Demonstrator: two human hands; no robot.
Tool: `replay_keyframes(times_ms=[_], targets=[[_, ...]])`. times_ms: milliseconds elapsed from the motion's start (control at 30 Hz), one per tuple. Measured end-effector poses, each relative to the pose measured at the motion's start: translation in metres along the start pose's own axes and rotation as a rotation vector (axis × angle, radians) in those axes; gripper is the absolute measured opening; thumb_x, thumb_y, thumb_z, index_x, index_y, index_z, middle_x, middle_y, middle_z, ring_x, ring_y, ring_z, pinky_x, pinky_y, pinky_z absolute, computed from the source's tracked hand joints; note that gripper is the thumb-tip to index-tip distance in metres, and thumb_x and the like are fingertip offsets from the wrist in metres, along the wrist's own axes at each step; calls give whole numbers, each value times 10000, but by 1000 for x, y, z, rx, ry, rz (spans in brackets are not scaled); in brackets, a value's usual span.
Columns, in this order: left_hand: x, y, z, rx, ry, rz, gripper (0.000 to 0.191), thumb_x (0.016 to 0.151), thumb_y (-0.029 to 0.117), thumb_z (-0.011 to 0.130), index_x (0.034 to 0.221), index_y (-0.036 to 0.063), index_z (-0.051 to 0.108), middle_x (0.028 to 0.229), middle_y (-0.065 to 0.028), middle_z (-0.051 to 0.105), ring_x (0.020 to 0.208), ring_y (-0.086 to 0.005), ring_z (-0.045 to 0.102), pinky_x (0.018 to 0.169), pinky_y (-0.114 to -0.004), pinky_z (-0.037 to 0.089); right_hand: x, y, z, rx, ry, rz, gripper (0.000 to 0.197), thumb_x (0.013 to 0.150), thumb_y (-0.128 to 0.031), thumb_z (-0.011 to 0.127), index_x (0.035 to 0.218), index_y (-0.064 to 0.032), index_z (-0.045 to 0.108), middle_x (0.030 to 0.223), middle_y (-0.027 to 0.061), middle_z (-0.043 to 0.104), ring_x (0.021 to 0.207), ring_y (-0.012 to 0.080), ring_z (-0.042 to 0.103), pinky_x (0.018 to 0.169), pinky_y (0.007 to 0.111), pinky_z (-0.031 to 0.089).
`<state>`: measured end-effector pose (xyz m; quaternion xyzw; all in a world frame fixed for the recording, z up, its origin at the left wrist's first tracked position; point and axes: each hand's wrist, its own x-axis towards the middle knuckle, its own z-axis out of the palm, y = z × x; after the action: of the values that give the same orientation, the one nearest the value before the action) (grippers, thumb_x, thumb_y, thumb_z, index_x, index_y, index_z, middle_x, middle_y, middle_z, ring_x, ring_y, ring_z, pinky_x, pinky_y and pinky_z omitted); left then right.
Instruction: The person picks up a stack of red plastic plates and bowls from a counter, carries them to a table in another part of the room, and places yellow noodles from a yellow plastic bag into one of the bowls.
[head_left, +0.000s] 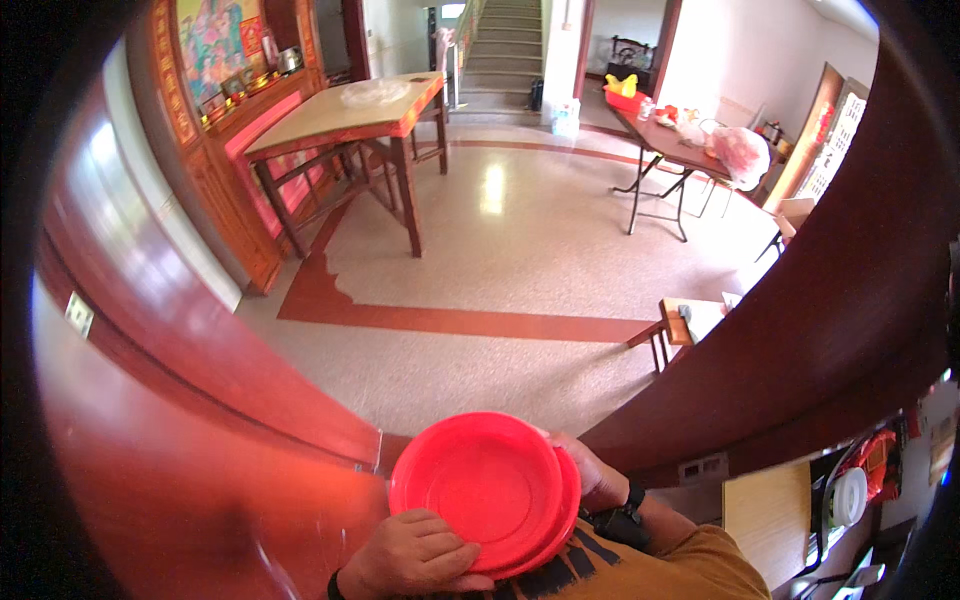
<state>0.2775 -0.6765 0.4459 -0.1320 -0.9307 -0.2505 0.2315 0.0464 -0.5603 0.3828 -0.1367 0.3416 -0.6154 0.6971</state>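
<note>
Two nested red plastic basins (487, 487) are held close against my body, at the bottom middle of the head view; the lower one sticks out to the right. My left hand (420, 555) grips the near left rim, its fingers curled over the edge. On the far right side, my right hand (589, 472) holds the rim, its fingers partly hidden behind the basins. A dark watch or band is on each wrist.
A door frame (750, 315) and a reddish wooden door (300, 390) flank me. Beyond stand a square wooden table (337, 116), a folding table (675, 146) with plastic bags, and a small wooden table (679, 322) at right. Stairs (501, 60) rise at the back.
</note>
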Motion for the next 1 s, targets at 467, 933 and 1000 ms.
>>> replay_keyframes(times_ms=[467, 933, 1000], targets=[[97, -230, 9, -23, 660, -284, 433, 868, 391, 636, 632, 61, 485, 596, -80, 455, 516, -257, 485, 486, -348, 384, 61, -85, -70, 268, 107, -375, 495, 976, -450, 363, 1136, -12, 532, 1217, 136, 545, 1196, 284, 490, 1055, 414, 349], [228, -492, -51, -1291, 876, -863, 494, 972, 440, 451, 1174, 1, 554, 1123, -105, 626, 971, -194, 630, 823, -329, 519, 240, -207, -146, 338, 685, -526, 610, 940, -528, 439, 1118, 41, 566, 1051, 170, 661, 968, 253, 643, 855, 381, 518], [248, -517, -43, -1311, 848, -896, 518, 964, 450, 462, 1214, 3, 534, 1152, -104, 616, 1014, -201, 618, 861, -341, 512, 251, -235, -157, 373, 692, -572, 619, 936, -537, 436, 1127, 38, 565, 1059, 165, 659, 964, 250, 644, 860, 378, 517]])
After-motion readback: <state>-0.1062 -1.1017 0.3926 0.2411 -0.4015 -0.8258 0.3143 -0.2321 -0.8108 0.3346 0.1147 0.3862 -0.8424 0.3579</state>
